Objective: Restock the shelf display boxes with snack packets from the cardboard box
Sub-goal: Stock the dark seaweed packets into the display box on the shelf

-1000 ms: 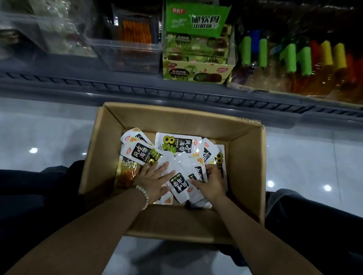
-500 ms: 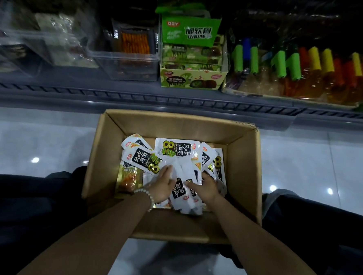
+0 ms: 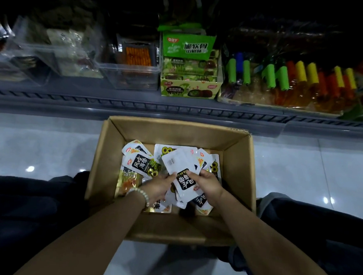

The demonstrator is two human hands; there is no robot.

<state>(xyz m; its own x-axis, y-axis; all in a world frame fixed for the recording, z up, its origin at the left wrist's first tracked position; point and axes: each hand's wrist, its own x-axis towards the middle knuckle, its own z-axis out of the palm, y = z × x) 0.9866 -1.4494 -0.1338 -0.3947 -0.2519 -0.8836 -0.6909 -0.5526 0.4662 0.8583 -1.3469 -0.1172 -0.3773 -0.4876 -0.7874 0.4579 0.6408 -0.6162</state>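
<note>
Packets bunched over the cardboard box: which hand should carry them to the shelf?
Probably the right hand: its thumb clamps across the packet bunch near the middle. The left hand holds only its left edge.

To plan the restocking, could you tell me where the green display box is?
In the head view the green display box stands mid-shelf, beyond the cardboard box, between a clear plastic bin on its left and colourful capped bottles on its right.

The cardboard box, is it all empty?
No, many white snack packets lie inside the cardboard box, and the left hand and right hand hold some of them.
</note>
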